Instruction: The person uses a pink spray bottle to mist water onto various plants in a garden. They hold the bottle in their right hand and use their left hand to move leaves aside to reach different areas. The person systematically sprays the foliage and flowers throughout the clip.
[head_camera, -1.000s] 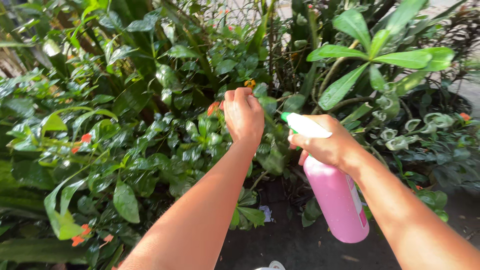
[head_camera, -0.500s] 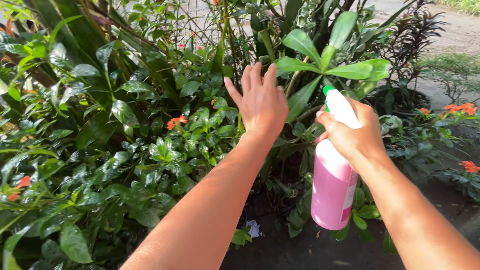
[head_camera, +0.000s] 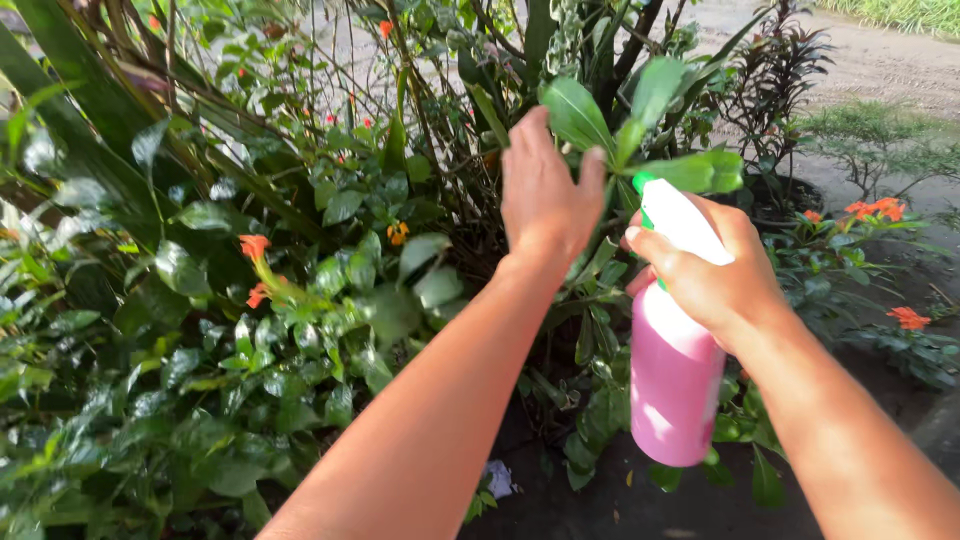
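Your right hand (head_camera: 715, 275) is clenched around the neck and white trigger head of the pink spray bottle (head_camera: 672, 375), which hangs upright below your fist, just right of the middle of the view and in front of the shrubs. The body looks like thin, smooth plastic, so it should be light, with some slosh if liquid is inside; how full it is cannot be told. Wet plastic may turn slippery, so the narrow neck under the head is the sound place to hold, with 1 or 2 fingers free for the trigger.

Your left hand (head_camera: 545, 195) has its grip loosely closed on 1 broad leaf of the green leaf cluster (head_camera: 640, 130), thumb on the near face and fingers behind it. Those leaves look soft and pliant on a thin stalk; they will bend readily and could tear or snap off under a firm pull. Hold near the base of the blade, lightly, supporting rather than pinching.

Orange flowers (head_camera: 255, 248) stand among the glossy wet foliage (head_camera: 300, 330) at lower left, well apart from both hands.
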